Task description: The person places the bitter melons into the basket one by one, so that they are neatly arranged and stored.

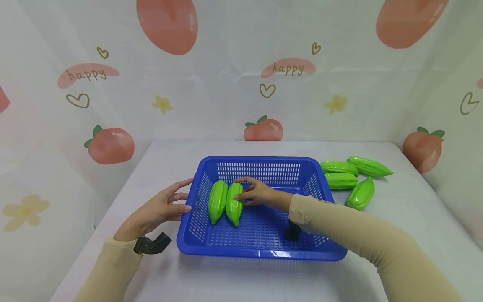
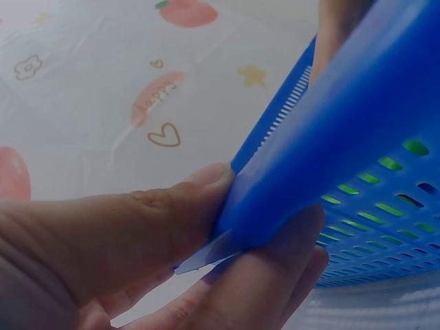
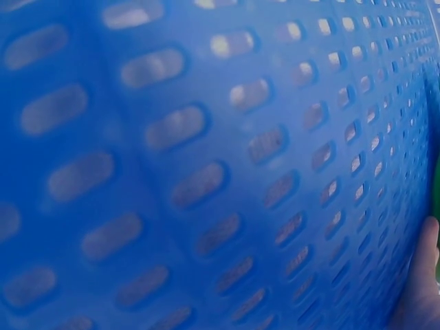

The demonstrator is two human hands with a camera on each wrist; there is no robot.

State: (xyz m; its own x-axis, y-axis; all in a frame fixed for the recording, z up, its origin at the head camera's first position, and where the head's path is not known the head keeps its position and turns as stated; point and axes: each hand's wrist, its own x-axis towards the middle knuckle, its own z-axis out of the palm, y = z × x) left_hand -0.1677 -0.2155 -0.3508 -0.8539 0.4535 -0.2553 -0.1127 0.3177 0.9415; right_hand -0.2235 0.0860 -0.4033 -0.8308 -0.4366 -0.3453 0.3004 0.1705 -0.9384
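Observation:
A blue plastic basket (image 1: 260, 253) with slotted walls stands on the white table. My left hand (image 1: 164, 209) pinches its left rim; in the left wrist view the thumb (image 2: 196, 185) lies on one side and fingers on the other. Inside, on the left, two glossy green ridged fruits shaped like star fruit lie side by side, pointed ends toward me. My right hand (image 1: 257, 192) reaches in and grips the right fruit (image 1: 234, 209), thumb and fingers at its upper part. The left fruit (image 1: 217, 203) lies right beside it. The right wrist view shows mostly basket wall (image 3: 206, 151).
Several more green fruits (image 1: 341, 181) lie on the table (image 1: 294, 277) just right of the basket, one of them (image 1: 361, 194) nearer to me. My right forearm (image 1: 351, 226) crosses the basket's right front corner. A printed cloth (image 1: 211, 96) hangs behind the table.

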